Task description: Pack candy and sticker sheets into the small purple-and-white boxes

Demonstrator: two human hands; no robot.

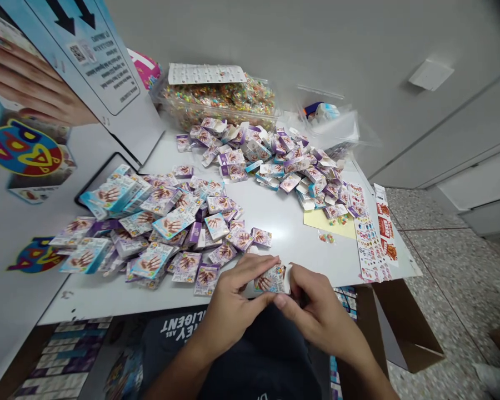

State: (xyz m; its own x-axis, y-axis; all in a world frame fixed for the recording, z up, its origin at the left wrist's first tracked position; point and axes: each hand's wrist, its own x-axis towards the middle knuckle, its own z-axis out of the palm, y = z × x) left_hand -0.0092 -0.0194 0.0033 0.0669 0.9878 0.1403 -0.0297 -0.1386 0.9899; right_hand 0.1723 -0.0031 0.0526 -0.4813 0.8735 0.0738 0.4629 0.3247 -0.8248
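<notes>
Both hands meet at the near edge of the white table, closed round one small printed box. My left hand grips the box from the left, fingers over its top and thumb under it. At the box's white right end my right hand pinches with bent fingers. A heap of closed small boxes lies just left of my hands. Farther back sits a second pile of small boxes, many with open flaps.
A clear tub of colourful small pieces stands at the back under a white sheet. Sticker sheets and a yellow paper lie at the right edge. Large printed cartons stand left. An open cardboard box sits on the floor.
</notes>
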